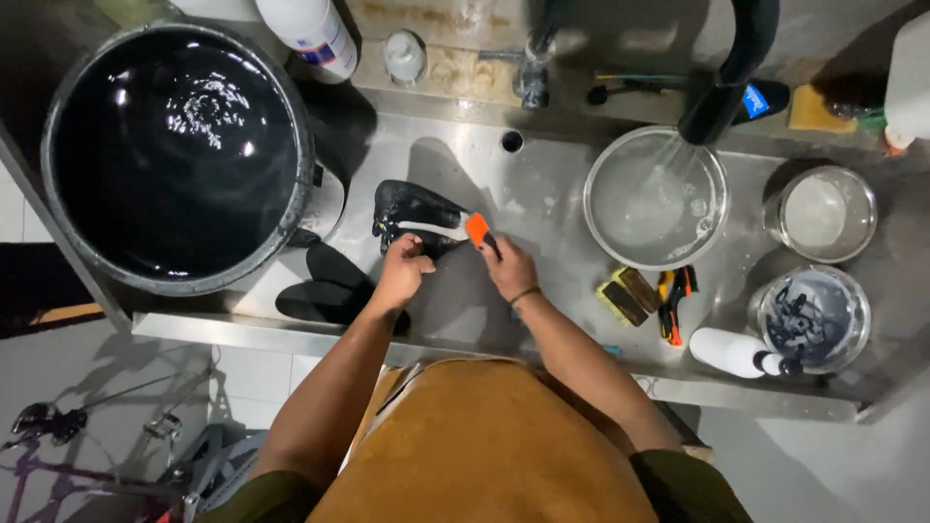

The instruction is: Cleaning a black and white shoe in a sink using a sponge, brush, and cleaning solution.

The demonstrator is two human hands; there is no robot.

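L hand pins black piece; R hand grips orange-handled brush

Sink counter: brushed stainless, dull sheen; big pot: metal rim, glossy black liquid; black piece under the hands: wet, shiny (rubbery-looking); orange-handled brush: smooth plastic; steel bowl: polished; apron: matt tan cloth.

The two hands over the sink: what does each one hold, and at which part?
The right hand holds an orange-handled brush by its handle. The left hand presses on the near edge of the black piece.
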